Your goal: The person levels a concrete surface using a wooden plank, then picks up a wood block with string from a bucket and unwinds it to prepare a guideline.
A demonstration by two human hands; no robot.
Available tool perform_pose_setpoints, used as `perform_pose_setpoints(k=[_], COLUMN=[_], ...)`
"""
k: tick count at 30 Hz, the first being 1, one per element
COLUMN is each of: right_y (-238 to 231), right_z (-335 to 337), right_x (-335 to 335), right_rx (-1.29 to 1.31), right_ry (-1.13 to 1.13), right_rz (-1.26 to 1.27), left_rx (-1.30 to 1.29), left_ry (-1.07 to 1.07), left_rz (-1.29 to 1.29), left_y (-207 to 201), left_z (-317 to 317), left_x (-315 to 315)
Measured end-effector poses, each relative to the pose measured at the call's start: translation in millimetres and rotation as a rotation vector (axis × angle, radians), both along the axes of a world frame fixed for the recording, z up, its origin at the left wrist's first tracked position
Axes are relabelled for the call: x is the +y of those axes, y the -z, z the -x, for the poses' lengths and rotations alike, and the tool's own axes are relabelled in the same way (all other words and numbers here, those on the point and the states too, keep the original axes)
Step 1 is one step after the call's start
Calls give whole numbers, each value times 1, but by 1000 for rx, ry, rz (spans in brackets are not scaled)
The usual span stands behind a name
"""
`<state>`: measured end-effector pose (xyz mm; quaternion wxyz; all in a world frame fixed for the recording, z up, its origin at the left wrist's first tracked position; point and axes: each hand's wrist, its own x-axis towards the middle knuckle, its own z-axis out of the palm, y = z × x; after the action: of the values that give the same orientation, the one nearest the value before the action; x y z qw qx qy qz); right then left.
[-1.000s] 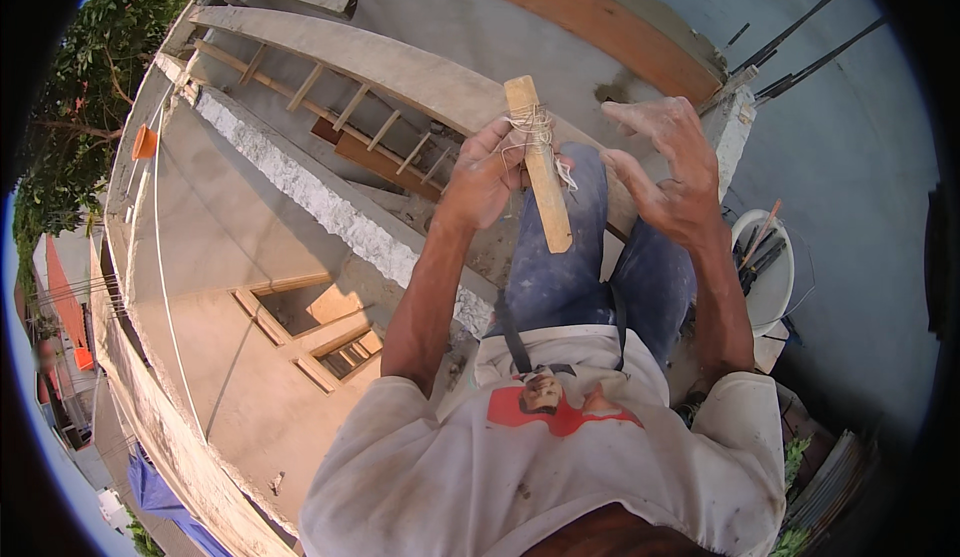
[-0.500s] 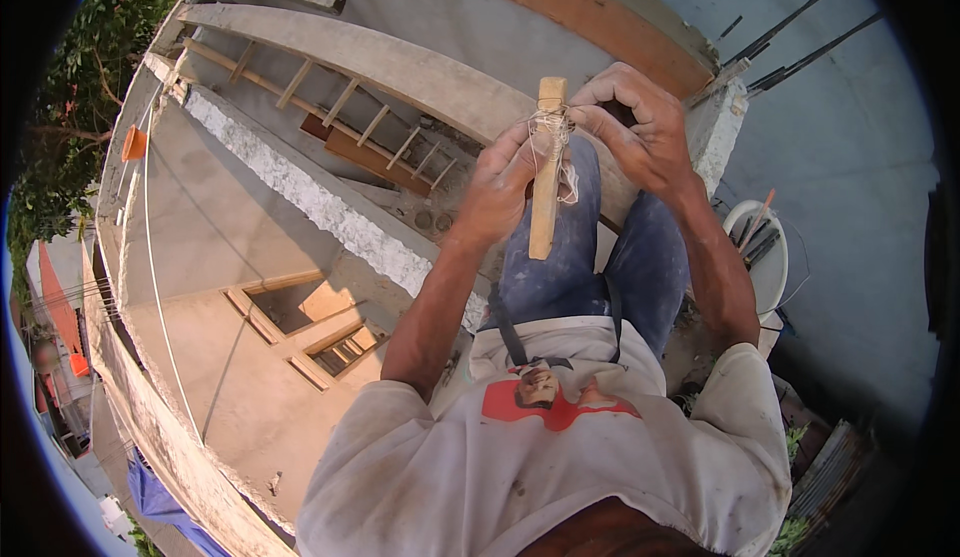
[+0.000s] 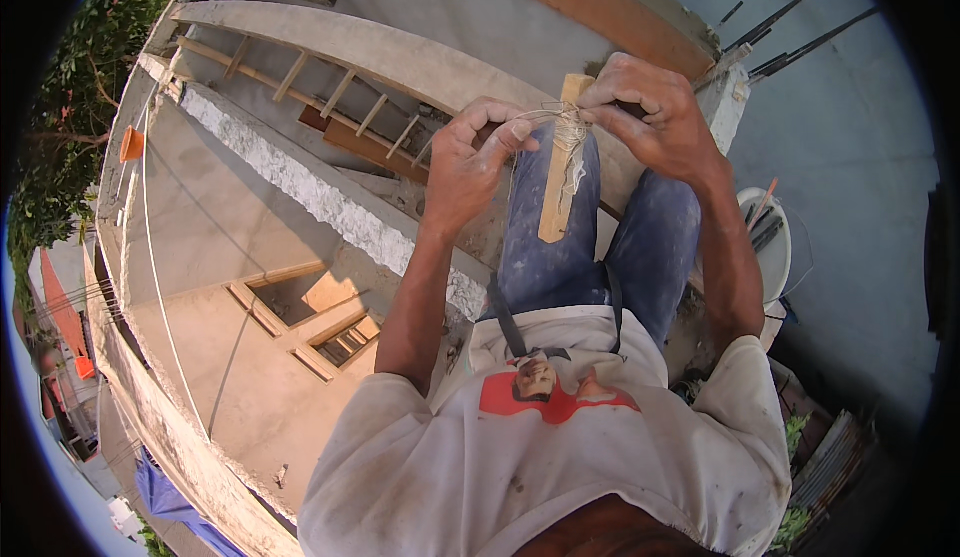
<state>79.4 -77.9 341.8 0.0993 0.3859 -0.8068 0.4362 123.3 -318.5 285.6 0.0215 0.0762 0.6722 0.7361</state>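
Ladder (image 3: 341,92): wooden, beside a long pale beam (image 3: 400,47).
Wall edge (image 3: 300,179): rough, whitish, just below the ladder.
Framed opening (image 3: 322,325): timber-edged, farther below the ladder.
Light: sun on the tan wall (image 3: 195,257) below the ladder.
Blue-grey surface (image 3: 840,187): right of the ladder.
Foliage (image 3: 85,87): left of it.

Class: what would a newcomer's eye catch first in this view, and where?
First, the wooden stick wound with pale cord, above centre, the right hand at its upper end, the left hand pinching a strand beside it. Then the red print on the shirt, below centre, and the white bucket at right.
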Motion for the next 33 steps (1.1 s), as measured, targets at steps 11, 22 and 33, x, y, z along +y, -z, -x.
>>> perform_pose_setpoints(k=[11, 22, 33], right_y=[6, 28, 30], right_z=[-6, -10, -13], right_x=[0, -7, -8], right_rx=[-59, 124, 105], right_ry=[131, 182, 102], right_rz=[-31, -104, -156], left_rx=[169, 175, 287], left_ry=[147, -141, 17], left_rz=[260, 426, 445], left_y=[-8, -23, -19], left_z=[-13, 4, 21], left_x=[-18, 0, -3])
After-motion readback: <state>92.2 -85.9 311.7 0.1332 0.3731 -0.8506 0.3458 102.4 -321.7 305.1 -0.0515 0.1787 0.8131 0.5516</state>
